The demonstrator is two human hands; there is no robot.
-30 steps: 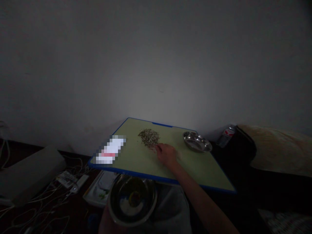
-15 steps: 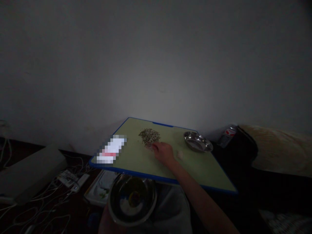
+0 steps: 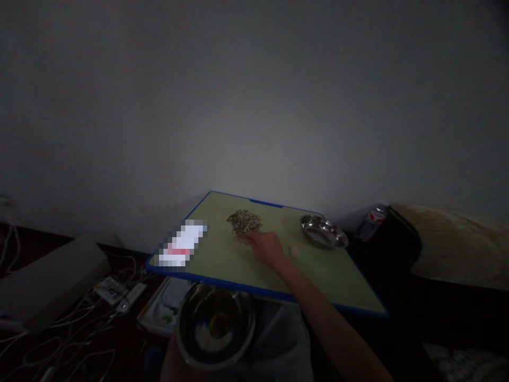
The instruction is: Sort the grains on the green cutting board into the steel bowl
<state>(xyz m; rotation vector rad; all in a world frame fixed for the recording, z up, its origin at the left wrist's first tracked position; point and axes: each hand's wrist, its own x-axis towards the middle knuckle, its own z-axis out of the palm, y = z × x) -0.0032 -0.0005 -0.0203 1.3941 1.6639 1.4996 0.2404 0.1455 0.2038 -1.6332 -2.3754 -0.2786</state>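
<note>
My right hand (image 3: 265, 248) rests low over a pale green board (image 3: 222, 265) with a blue edge, its fingers closed together at the near side of a loose pile of small dark and pale grains (image 3: 244, 220). Just by the fingertips lies a small pinkish-white patch (image 3: 240, 240); I cannot make out what it is, or what the fingers pinch. To the right of the hand is a small pale heap (image 3: 293, 251). My left hand does not show clearly; bare skin beside the lower bowl could be a leg.
A shallow metal bowl (image 3: 323, 233) stands at the board's right. Below the front edge sits a deeper metal bowl (image 3: 191, 339). A blurred-out bright phone-like shape (image 3: 181, 246) lies on the left. Cables and a power strip (image 3: 131, 298) cover the floor; a bottle (image 3: 371, 220) leans right.
My right hand has shifted very slightly at the pile's near edge, with the fingertips a little further left. The bowls and the board stay where they were.
</note>
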